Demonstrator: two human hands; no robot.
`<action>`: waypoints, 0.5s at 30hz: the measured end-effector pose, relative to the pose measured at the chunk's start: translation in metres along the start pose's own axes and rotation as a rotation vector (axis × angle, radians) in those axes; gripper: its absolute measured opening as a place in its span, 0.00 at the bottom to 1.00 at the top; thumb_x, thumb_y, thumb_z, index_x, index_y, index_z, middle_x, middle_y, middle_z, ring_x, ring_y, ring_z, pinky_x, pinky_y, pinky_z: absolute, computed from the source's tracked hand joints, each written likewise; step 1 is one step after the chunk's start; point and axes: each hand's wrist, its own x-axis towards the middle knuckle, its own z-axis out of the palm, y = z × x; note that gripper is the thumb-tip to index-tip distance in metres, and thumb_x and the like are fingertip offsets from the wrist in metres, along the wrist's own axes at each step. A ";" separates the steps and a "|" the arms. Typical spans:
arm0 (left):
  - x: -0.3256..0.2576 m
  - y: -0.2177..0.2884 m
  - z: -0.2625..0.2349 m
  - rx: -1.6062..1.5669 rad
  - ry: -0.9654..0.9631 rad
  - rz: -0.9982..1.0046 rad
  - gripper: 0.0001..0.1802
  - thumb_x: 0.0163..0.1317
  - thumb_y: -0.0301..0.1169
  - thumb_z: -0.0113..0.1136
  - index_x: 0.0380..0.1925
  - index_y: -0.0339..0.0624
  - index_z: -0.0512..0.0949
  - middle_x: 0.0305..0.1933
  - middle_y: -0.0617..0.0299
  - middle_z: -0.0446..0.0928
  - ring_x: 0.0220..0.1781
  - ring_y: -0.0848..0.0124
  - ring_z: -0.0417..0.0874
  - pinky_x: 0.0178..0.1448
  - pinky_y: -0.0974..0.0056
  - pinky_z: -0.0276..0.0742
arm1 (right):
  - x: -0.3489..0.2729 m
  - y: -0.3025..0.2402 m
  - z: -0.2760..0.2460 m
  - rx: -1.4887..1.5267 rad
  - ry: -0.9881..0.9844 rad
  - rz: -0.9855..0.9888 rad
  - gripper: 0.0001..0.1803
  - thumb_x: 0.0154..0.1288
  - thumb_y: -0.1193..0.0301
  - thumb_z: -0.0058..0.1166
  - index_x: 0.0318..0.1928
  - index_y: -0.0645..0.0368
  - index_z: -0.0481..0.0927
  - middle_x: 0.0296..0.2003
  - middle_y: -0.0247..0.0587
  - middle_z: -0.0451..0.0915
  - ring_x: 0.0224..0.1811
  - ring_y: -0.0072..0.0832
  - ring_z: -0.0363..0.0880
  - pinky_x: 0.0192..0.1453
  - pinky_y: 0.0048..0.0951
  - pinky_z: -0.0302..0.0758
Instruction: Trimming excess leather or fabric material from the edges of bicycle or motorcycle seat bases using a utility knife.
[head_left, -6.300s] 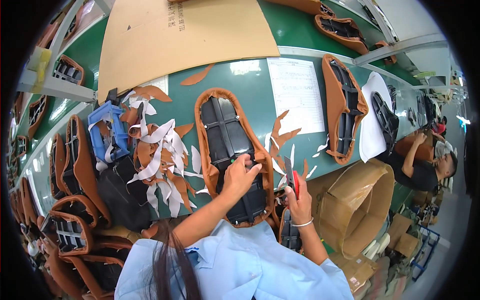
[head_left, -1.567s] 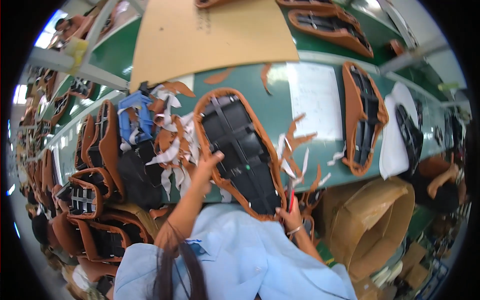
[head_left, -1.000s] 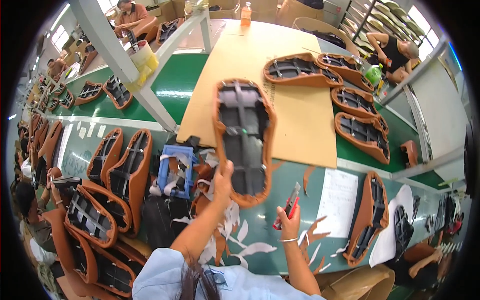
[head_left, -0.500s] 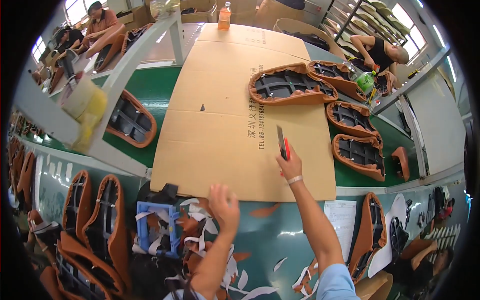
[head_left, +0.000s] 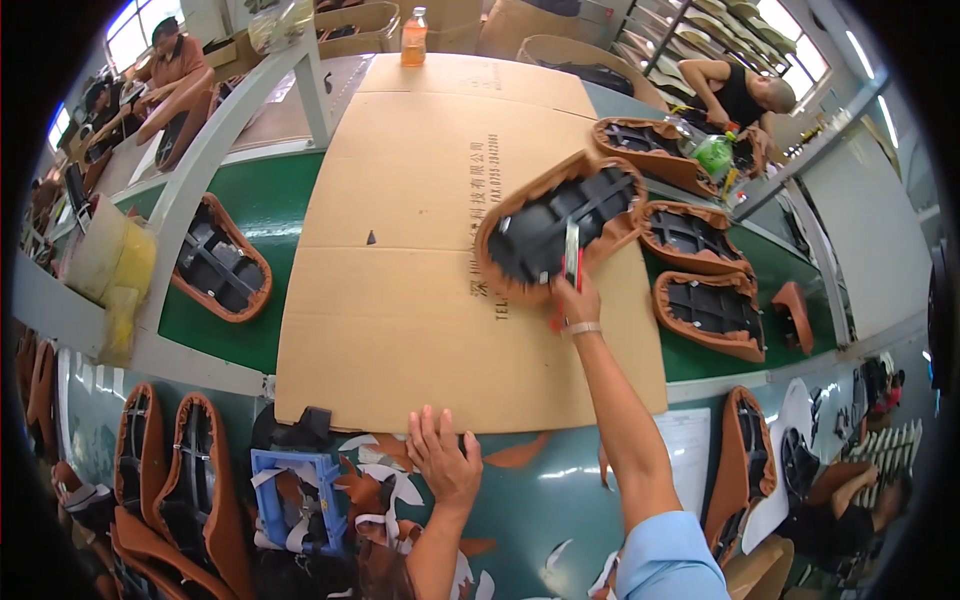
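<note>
My right hand [head_left: 577, 303] is closed around a red-handled utility knife [head_left: 572, 262], blade pointing away from me. It is at the near edge of a brown-covered cushion panel [head_left: 520, 240], whose black ribbed underside faces up; whether the fingers also grip the panel's edge, I cannot tell. The panel lies aslant on a large cardboard sheet [head_left: 370, 330], with gathered cover material along its rim. My left hand [head_left: 445, 462] holds nothing, fingers spread, by the cardboard's near edge. Beside it are brown and white scraps [head_left: 400, 487] and a blue plastic basket [head_left: 335, 500].
More brown panels lie at the right [head_left: 705, 312], at the left [head_left: 225, 260] and lower left [head_left: 197, 480]. An orange drink bottle [head_left: 413, 40] stands at the far edge; a green-labelled bottle [head_left: 714, 155] is farther right. White frame posts [head_left: 215, 150] flank the bench. Other people work beyond.
My right hand has reached the panel, which has turned and shifted nearer to me and left. The fingers of my left hand have spread out. The whole view has shifted slightly.
</note>
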 end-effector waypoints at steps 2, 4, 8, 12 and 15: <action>0.000 0.006 0.004 -0.022 0.023 0.027 0.26 0.56 0.36 0.56 0.55 0.40 0.68 0.65 0.47 0.61 0.69 0.48 0.56 0.66 0.43 0.53 | -0.062 0.014 -0.070 -0.090 -0.144 -0.020 0.17 0.52 0.62 0.57 0.41 0.56 0.80 0.23 0.37 0.76 0.27 0.25 0.74 0.35 0.32 0.72; -0.004 -0.005 0.003 0.017 0.045 0.025 0.26 0.57 0.37 0.55 0.56 0.40 0.68 0.65 0.47 0.61 0.69 0.49 0.56 0.67 0.43 0.52 | -0.145 0.007 -0.127 -0.158 -0.429 -0.058 0.17 0.49 0.63 0.58 0.40 0.57 0.79 0.28 0.42 0.78 0.30 0.27 0.76 0.37 0.31 0.73; -0.012 -0.018 0.014 -0.019 0.029 0.036 0.27 0.60 0.41 0.54 0.57 0.41 0.68 0.65 0.48 0.60 0.70 0.50 0.54 0.67 0.42 0.50 | -0.311 -0.011 -0.233 -0.402 -0.708 -0.110 0.16 0.43 0.65 0.60 0.37 0.52 0.80 0.31 0.47 0.76 0.33 0.47 0.74 0.38 0.40 0.73; -0.028 0.023 -0.037 -0.153 -0.307 0.054 0.23 0.61 0.42 0.53 0.50 0.38 0.70 0.58 0.49 0.67 0.62 0.50 0.64 0.63 0.44 0.57 | -0.450 -0.011 -0.297 -0.499 -0.732 -0.032 0.18 0.41 0.62 0.64 0.36 0.52 0.80 0.38 0.53 0.74 0.38 0.49 0.75 0.40 0.42 0.73; -0.068 0.031 -0.047 -0.458 -0.511 -0.333 0.22 0.57 0.38 0.56 0.45 0.32 0.69 0.44 0.46 0.71 0.47 0.53 0.73 0.54 0.58 0.68 | -0.499 -0.036 -0.303 -0.521 -0.774 -0.021 0.16 0.42 0.63 0.63 0.33 0.54 0.78 0.41 0.55 0.74 0.41 0.49 0.76 0.43 0.41 0.74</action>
